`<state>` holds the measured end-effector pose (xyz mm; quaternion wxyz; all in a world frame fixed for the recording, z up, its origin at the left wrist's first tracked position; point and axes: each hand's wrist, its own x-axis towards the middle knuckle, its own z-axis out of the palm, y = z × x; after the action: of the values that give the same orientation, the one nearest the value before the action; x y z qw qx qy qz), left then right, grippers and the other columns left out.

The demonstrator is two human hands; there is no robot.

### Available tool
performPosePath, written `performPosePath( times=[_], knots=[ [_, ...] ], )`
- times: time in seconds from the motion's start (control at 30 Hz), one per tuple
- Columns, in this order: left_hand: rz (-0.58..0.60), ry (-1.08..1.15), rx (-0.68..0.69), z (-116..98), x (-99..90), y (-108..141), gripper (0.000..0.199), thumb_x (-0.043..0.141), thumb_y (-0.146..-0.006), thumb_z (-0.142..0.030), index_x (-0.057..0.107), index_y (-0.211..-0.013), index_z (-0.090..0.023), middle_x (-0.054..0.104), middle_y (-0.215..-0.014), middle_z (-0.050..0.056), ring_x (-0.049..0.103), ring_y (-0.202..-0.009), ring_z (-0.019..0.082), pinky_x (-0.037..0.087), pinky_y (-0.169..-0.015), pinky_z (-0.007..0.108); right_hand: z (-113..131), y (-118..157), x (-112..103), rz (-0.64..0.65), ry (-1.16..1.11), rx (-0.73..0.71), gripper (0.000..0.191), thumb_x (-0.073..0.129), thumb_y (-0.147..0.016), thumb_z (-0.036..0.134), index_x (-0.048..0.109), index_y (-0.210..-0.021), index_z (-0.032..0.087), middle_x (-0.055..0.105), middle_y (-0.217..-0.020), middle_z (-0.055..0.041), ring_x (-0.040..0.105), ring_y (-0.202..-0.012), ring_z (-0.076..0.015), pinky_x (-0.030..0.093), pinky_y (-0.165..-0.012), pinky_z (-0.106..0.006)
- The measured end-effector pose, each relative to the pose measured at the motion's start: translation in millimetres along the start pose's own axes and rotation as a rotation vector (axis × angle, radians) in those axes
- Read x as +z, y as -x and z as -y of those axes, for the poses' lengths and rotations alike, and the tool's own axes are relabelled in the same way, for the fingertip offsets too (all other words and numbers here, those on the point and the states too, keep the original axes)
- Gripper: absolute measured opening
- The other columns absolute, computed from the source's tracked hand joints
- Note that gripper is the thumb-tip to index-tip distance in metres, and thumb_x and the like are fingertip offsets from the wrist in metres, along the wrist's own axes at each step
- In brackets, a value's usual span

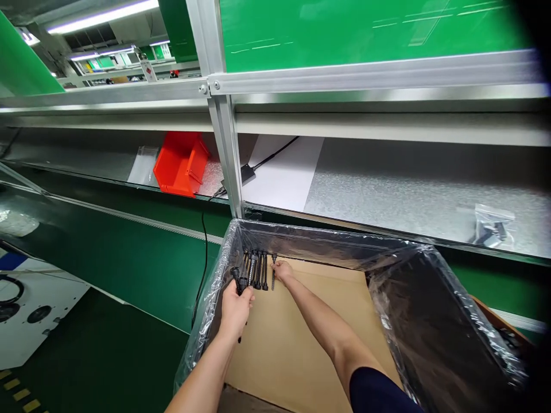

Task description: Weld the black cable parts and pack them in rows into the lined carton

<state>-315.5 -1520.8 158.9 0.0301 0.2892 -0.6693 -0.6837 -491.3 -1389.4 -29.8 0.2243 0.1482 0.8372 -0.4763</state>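
Observation:
My left hand [236,310] is closed around several black rod-shaped parts with thicker ends, over the left side of the box. My right hand [283,270] pinches one slim black rod-shaped part [273,275], which stands nearly in line with the row beside it. That row of similar black rods [259,271] lies side by side on the brown cardboard sheet [318,321], in the box's far left corner. Clear plastic film lines the box [310,238]. My left hand hides part of the row, and the rods' exact kind is not clear.
Behind the box runs a metal shelf [387,189] with a red bin [181,163], a white sheet [286,172], a small black cabled device [247,174] and a bagged part [493,226]. An aluminium post [226,155] rises at the box's far left corner. A black cable [203,269] hangs left.

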Motion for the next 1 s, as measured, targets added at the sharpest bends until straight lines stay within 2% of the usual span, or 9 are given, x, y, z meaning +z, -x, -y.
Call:
performPosePath(
  times=[0.17,0.37,0.5,0.57,0.63,0.73,0.8,0.9,1.0],
  knots=[
    [0.030,0.010,-0.023,1,-0.8,-2,0.016,0.061,-0.074,-0.028,0.056,-0.083,-0.017,0.057,-0.065,-0.002,0.053,-0.054,0.010,0.037,-0.048,0.019,3,-15,13,-0.036,0.112,-0.047,0.028,0.065,-0.075,0.036,0.051,-0.057,0.020,0.055,-0.051,-0.0002,0.056,-0.056,-0.0137,0.035,-0.052,-0.022],
    [0.044,0.013,-0.029,5,-1.2,-4,0.020,0.064,-0.072,-0.030,0.056,-0.083,-0.017,0.057,-0.065,-0.003,0.052,-0.054,0.010,0.037,-0.049,0.020,3,-14,19,-0.053,0.191,-0.093,0.029,0.064,-0.076,0.034,0.050,-0.054,0.021,0.057,-0.053,-0.0019,0.058,-0.059,-0.0152,0.036,-0.055,-0.023],
    [0.050,0.039,-0.015,4,-0.9,-4,0.025,0.067,-0.071,-0.034,0.057,-0.085,-0.017,0.057,-0.067,-0.002,0.052,-0.054,0.010,0.039,-0.051,0.021,14,1,9,-0.131,0.192,-0.166,0.029,0.063,-0.076,0.032,0.050,-0.053,0.020,0.058,-0.056,-0.0035,0.057,-0.062,-0.0159,0.035,-0.055,-0.024],
    [0.049,0.048,-0.014,2,-0.6,-3,0.026,0.068,-0.070,-0.035,0.057,-0.084,-0.016,0.058,-0.067,-0.002,0.051,-0.054,0.009,0.039,-0.052,0.021,19,23,1,-0.130,0.039,-0.187,0.025,0.061,-0.078,0.033,0.053,-0.058,0.020,0.058,-0.060,-0.0030,0.053,-0.059,-0.0141,0.034,-0.053,-0.023],
    [0.061,0.042,-0.026,0,-0.2,-1,0.027,0.069,-0.070,-0.037,0.058,-0.083,-0.016,0.057,-0.066,-0.002,0.050,-0.053,0.009,0.039,-0.051,0.021,21,56,-6,0.040,-0.258,-0.164,0.024,0.062,-0.077,0.040,0.058,-0.067,0.019,0.057,-0.063,-0.0006,0.046,-0.051,-0.0109,0.030,-0.048,-0.022],
    [0.139,0.011,-0.022,1,0.6,2,0.029,0.069,-0.070,-0.037,0.061,-0.087,-0.015,0.058,-0.065,-0.002,0.049,-0.052,0.009,0.036,-0.050,0.021,20,118,-13,0.527,-0.691,-0.101,0.038,0.068,-0.072,0.053,0.061,-0.086,0.019,0.056,-0.065,0.0027,0.039,-0.044,-0.0074,0.025,-0.041,-0.020],
    [0.211,-0.031,0.004,4,1.2,3,0.030,0.069,-0.070,-0.037,0.063,-0.089,-0.014,0.059,-0.066,-0.001,0.048,-0.052,0.009,0.036,-0.050,0.021,20,155,-15,0.691,-0.842,-0.057,0.041,0.072,-0.070,0.053,0.060,-0.089,0.019,0.054,-0.063,0.0041,0.038,-0.043,-0.0059,0.023,-0.040,-0.019],
    [0.290,-0.099,0.030,10,1.7,2,0.032,0.069,-0.070,-0.042,0.064,-0.081,-0.013,0.059,-0.066,0.000,0.049,-0.052,0.009,0.037,-0.051,0.021,23,184,-22,0.715,-0.908,-0.001,0.039,0.078,-0.067,0.047,0.057,-0.076,0.017,0.048,-0.057,0.0062,0.036,-0.042,-0.0034,0.019,-0.039,-0.017],
    [0.267,-0.134,0.004,15,1.2,0,0.035,0.068,-0.070,-0.048,0.061,-0.079,-0.014,0.061,-0.067,0.001,0.053,-0.052,0.011,0.038,-0.050,0.022,24,176,-38,0.631,-0.927,-0.013,0.040,0.078,-0.067,0.048,0.057,-0.081,0.017,0.047,-0.054,0.0075,0.033,-0.040,-0.0027,0.019,-0.039,-0.017]
  ],
)
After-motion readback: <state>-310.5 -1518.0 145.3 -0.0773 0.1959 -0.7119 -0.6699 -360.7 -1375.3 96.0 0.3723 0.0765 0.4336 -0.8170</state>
